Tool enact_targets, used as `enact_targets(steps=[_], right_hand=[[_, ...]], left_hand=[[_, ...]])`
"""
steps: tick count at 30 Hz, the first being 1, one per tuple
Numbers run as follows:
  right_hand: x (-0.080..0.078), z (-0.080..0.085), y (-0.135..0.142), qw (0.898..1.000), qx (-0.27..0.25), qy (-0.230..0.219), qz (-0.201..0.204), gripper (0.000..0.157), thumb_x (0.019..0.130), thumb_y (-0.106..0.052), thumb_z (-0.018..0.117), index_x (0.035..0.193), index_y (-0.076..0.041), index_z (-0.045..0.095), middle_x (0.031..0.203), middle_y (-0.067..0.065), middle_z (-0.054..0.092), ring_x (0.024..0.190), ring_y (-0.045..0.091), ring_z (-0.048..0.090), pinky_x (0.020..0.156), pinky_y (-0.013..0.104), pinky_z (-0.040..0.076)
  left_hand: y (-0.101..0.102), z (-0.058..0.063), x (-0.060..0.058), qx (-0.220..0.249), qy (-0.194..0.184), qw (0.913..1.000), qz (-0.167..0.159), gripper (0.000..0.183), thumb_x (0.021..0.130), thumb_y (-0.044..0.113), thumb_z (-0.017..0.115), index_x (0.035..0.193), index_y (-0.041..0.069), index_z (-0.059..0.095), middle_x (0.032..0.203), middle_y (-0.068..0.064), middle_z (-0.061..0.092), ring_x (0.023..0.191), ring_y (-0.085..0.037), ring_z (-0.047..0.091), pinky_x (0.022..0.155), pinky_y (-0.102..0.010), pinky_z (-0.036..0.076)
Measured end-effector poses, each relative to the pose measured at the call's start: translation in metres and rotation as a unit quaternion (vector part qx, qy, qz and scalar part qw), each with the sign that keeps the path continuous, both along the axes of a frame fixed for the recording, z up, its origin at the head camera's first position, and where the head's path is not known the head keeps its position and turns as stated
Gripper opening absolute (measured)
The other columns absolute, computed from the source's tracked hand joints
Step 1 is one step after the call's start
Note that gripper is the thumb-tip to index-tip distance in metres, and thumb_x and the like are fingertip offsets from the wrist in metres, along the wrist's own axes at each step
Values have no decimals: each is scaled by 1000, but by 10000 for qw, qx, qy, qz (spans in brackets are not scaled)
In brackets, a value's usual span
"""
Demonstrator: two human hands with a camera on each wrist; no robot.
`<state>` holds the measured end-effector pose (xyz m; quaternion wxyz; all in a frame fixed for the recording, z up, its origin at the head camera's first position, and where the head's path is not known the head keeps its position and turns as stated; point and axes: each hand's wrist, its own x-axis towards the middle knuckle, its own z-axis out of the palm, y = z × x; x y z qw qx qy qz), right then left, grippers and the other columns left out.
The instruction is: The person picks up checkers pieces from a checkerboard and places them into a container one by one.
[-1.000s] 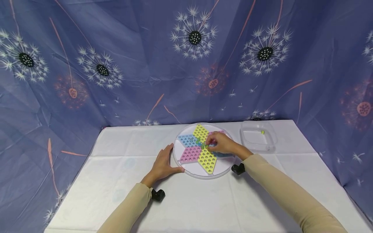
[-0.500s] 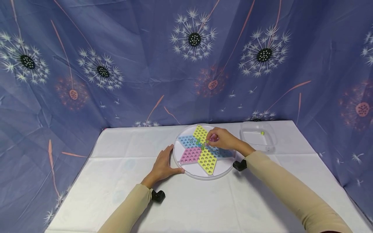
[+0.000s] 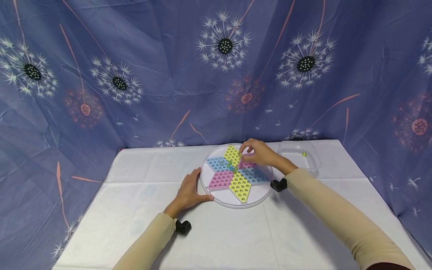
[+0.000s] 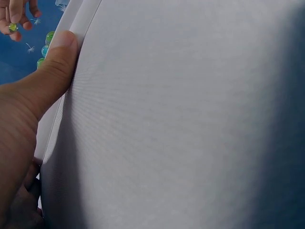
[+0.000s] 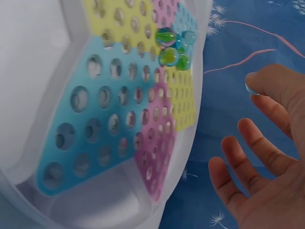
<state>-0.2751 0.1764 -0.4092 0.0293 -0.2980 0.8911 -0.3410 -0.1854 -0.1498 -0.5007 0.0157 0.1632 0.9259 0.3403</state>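
Note:
A round white Chinese checkers board (image 3: 221,195) with a pink, yellow and blue star lies on the table. Several glass marbles (image 5: 167,56) sit clustered near its centre. At the board's left rim rests my left hand (image 3: 187,190), fingers spread, with its thumb (image 4: 56,62) against the edge. Above the far right part of the board, my right hand (image 3: 258,152) pinches a small yellow-green marble (image 4: 13,27) between thumb and index finger. Its other fingers are loosely bent, apart from the board, in the right wrist view.
To the right of the board stands a clear plastic container (image 3: 317,161) holding a yellow-green marble (image 3: 304,154). A white cloth (image 3: 141,232) covers the table. Behind it hangs a blue curtain (image 3: 162,56) with dandelion prints.
My right hand has lifted away from the board's centre, back and slightly to the right, uncovering more of the blue and pink points. The left hand stays at the rim.

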Motion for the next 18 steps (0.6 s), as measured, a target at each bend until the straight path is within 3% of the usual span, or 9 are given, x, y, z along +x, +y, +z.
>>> enact_targets(steps=[7,18], right_hand=[[-1,10,-4,9999,68,-84,-93,16,95,-13,73,111,-11,72,122,11,62,106,31,61,79,40,59],[-2,8,-7,9999,27,-95,-120,18,95,-16,74,112,-9,72,123,11,62,106,31,62,76,38,60]], left_hand=[[0,-1,0,-34,-23,10000,13,124,69,52,93,162,2,26,165,-17,32,154,-34,25,129,-47,13],[0,0,0,-45,-14,10000,21,124,69,51,93,162,2,26,165,-17,32,154,-34,25,129,-47,13]])
